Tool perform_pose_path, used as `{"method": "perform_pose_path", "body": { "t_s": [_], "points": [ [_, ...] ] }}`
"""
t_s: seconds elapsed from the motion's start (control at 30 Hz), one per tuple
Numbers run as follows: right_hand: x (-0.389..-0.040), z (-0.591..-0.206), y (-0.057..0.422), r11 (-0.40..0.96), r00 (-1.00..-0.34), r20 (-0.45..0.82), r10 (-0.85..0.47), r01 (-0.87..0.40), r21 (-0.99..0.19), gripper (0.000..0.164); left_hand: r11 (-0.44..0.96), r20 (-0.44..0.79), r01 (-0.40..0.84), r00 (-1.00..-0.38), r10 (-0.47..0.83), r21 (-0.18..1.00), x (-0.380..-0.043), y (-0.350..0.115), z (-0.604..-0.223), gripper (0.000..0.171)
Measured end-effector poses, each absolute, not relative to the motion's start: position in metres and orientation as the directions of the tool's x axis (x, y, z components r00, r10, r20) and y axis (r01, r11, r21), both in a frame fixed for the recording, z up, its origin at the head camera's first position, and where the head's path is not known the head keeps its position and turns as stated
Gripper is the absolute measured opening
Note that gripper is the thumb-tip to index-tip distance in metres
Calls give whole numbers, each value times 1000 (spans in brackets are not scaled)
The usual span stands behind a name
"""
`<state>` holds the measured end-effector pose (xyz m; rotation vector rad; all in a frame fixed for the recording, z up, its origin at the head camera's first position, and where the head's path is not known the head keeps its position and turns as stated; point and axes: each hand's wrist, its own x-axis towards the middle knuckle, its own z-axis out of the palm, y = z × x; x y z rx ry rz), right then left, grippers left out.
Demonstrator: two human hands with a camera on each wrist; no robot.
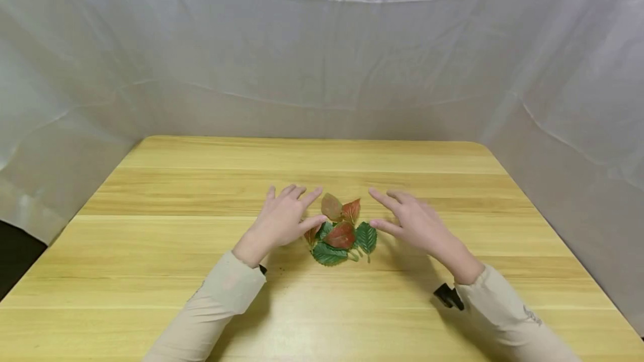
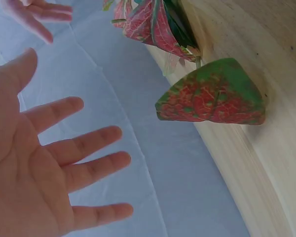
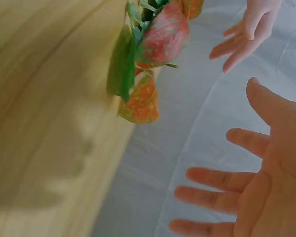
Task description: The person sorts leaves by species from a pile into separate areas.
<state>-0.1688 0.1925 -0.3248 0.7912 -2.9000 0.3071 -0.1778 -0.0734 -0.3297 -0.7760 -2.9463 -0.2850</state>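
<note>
A small heap of red and green leaves [image 1: 340, 235] lies on the wooden table, between the two hands. On the heap's left side is my left hand [image 1: 282, 219], its fingers spread and holding nothing. Its thumb overlaps a reddish leaf in the head view, but the left wrist view shows a gap between the hand and the nearest red-green leaf [image 2: 212, 96]. To the right of the heap, my right hand [image 1: 420, 221] also has spread fingers and an empty palm. In the right wrist view a green leaf [image 3: 119, 66] and an orange one [image 3: 139, 101] sit apart from it.
The light wooden table [image 1: 151, 272] has rounded far corners. Pale cloth [image 1: 322, 60] hangs behind it and along both sides. Tiny dark specks dot the wood left of the heap. A black wrist device [image 1: 449, 296] shows below the right sleeve.
</note>
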Motion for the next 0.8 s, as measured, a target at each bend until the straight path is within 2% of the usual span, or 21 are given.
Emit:
{"method": "perform_pose_path", "body": {
  "t_s": [0.1,0.23,0.5,0.63,0.8],
  "points": [
    [-173,-327,194,805,-847,155,-508,-531,-265,61,832,160,523,-851,500,183,-177,-74,-330,56],
    [-180,-332,198,727,-844,110,-525,-512,-458,55,819,166,533,-845,508,210,-177,-75,-329,48],
    [-189,-341,202,597,-845,-13,-534,-366,-714,46,790,198,565,-825,530,240,-179,-76,-329,39],
    [-192,-344,205,546,-831,-131,-541,-228,-806,47,755,240,594,-804,545,278,-180,-79,-330,33],
    [-196,-348,211,523,-805,-226,-549,-120,-844,46,695,248,613,-789,562,377,-182,-83,-332,29]
  ]
}}
